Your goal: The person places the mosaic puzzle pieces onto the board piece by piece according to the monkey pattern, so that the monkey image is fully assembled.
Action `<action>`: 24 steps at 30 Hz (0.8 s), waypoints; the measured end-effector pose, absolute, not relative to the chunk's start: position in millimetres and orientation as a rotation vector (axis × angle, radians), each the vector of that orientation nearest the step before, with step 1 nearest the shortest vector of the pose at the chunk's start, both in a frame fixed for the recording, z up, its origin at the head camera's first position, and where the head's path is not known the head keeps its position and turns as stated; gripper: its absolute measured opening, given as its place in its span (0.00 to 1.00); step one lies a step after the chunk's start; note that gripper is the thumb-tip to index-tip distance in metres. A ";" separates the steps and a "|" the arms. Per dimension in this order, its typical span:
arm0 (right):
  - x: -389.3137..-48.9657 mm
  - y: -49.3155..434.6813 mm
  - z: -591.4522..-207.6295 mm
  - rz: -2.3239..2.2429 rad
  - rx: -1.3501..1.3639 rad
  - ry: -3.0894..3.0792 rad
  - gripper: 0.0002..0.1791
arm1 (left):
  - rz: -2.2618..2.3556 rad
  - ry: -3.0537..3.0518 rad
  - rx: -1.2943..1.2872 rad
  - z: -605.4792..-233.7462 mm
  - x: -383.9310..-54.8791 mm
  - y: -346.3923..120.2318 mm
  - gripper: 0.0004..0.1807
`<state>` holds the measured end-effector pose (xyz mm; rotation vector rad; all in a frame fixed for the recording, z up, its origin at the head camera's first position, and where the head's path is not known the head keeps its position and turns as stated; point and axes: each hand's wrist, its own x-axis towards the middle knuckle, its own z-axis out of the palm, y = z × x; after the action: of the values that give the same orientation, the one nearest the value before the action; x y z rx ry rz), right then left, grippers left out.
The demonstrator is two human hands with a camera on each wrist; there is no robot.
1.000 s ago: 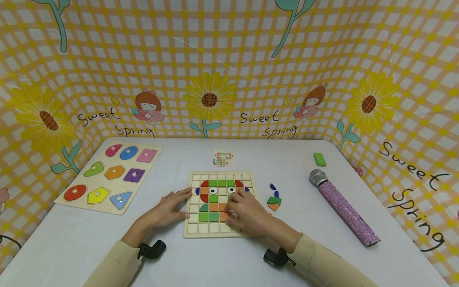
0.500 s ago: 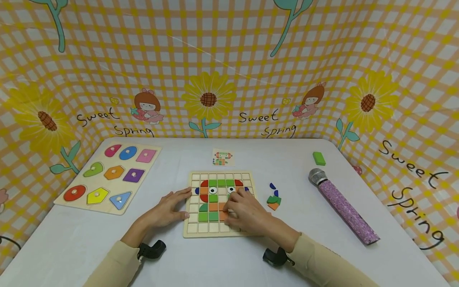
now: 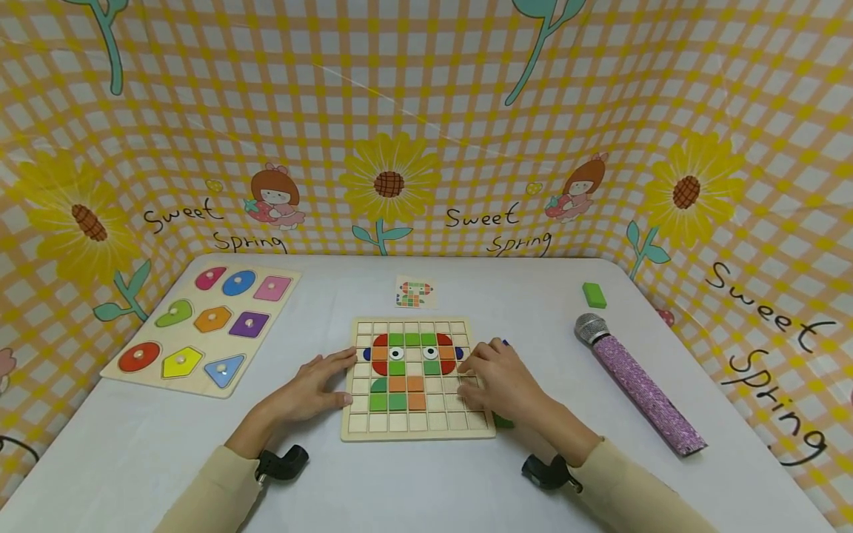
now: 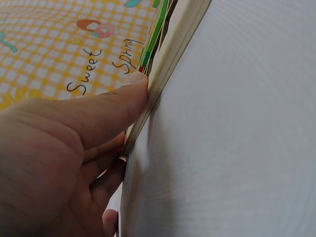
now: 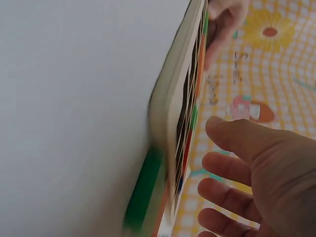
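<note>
A wooden grid board [image 3: 393, 423] lies in the middle of the table with coloured tiles set in it as a face-like figure with two eye tiles [image 3: 396, 354]. My left hand [image 3: 306, 389] rests against the board's left edge; in the left wrist view its thumb [image 4: 116, 106] touches the rim. Over the right edge hovers my right hand [image 3: 503, 377], its fingers loosely bent. The right wrist view shows nothing between those fingers [image 5: 227, 165]. A loose green piece [image 5: 143, 190] lies beside the board; most loose pieces are hidden under the right hand in the head view.
A small pattern card [image 3: 416, 292] lies behind the board. At the left is a knobbed shape puzzle [image 3: 200, 326]. A glittery purple microphone [image 3: 646, 389] and a green block [image 3: 594, 295] lie at the right. Patterned cloth [image 3: 426, 111] walls the table's back and sides.
My right hand has moved right, off the figure to the board's right edge, uncovering red and green tiles at the figure's right. My left hand has stayed in place.
</note>
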<state>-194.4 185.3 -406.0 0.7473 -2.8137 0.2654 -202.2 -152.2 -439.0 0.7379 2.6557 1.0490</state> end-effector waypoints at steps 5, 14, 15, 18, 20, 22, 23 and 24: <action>-193.5 210.3 -407.1 0.296 0.636 -2.850 0.14 | 1.051 2.655 0.736 -438.2 -201.7 -152.3 0.37; -188.1 243.5 -411.1 0.209 0.526 -2.867 0.10 | 1.046 2.655 0.753 -439.8 -201.1 -153.3 0.37; -187.7 245.8 -411.2 0.197 0.524 -2.863 0.10 | 1.046 2.655 0.752 -440.1 -201.0 -153.4 0.37; -186.6 250.6 -411.1 0.176 0.525 -2.852 0.10 | 1.046 2.656 0.747 -440.5 -201.0 -153.4 0.37; -186.6 252.4 -410.8 0.170 0.531 -2.847 0.10 | 1.045 2.658 0.746 -440.6 -201.0 -153.2 0.37; -186.8 253.4 -410.6 0.173 0.532 -2.850 0.10 | 1.046 2.656 0.747 -440.5 -201.2 -153.0 0.37; -187.2 253.7 -410.5 0.174 0.530 -2.852 0.10 | 1.046 2.657 0.748 -440.4 -201.3 -152.8 0.37; -187.6 254.0 -410.6 0.171 0.526 -2.854 0.10 | 1.045 2.658 0.752 -440.2 -201.4 -152.8 0.37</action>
<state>-187.6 254.0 -410.6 0.5264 -2.8545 0.1706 -201.4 -152.8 -440.2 0.7516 2.6579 1.0447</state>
